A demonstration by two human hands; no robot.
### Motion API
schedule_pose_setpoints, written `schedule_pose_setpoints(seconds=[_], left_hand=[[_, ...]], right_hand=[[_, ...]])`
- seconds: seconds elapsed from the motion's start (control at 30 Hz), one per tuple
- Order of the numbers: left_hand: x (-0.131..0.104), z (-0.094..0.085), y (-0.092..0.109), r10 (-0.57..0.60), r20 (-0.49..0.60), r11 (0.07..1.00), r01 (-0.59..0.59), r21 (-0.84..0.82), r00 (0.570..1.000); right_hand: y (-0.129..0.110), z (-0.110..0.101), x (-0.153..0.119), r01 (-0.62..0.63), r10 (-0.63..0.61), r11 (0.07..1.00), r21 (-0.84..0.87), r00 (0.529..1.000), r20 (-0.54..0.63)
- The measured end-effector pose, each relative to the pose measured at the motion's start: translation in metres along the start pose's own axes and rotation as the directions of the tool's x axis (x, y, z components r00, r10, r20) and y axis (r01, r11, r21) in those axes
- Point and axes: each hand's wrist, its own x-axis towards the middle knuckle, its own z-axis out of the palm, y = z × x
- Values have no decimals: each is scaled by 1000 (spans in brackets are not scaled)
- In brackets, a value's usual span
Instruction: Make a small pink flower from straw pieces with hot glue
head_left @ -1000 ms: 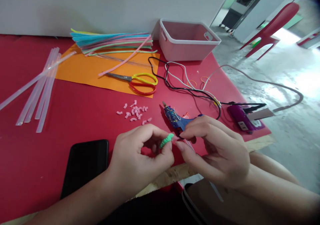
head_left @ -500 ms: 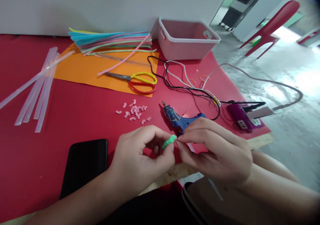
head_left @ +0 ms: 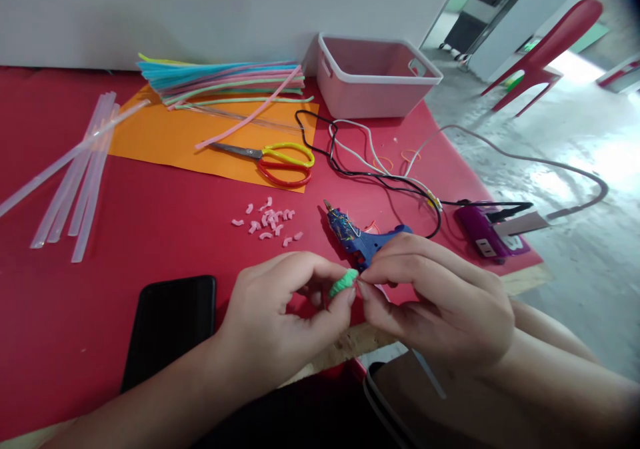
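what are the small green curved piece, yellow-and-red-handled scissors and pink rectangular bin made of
Small green curved piece: likely fuzzy fibre; its surface is matte and ridged.
Yellow-and-red-handled scissors: blades look like metal, dull grey; handles probably plastic-coated, being glossy.
Pink rectangular bin: probably moulded plastic, with smooth, even walls and cut-out grips.

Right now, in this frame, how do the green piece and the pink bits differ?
Place: the green piece is pinched in the left hand, while the pink bits lie loose on the red table.
Number: the green piece is single; the pink bits are many, partly heaped.
Size: the green piece looks larger than any one of the pink bits.
Shared: both are short and small.
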Motion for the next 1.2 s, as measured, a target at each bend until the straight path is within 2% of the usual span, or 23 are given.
schedule_pose_setpoints(seconds=[0.37, 0.77, 1.0, 1.2], left_hand=[[1, -1, 0, 9, -1, 1000, -9, 25, 1000], [0, -1, -1, 99, -6, 990, -98, 97, 995], [-2, 1, 4, 45, -82, 999, -46, -10, 996], [1, 1, 6, 30, -63, 995, -36, -98, 998]], right_hand=[[1, -3, 0, 4, -4, 1000, -9, 1000, 19], [3, -3, -4, 14, -21, 997, 76, 997, 81], [-1, -7, 0, 49, -53, 996, 72, 997, 52], [-4, -12, 4, 90, -94, 995, 45, 991, 94]])
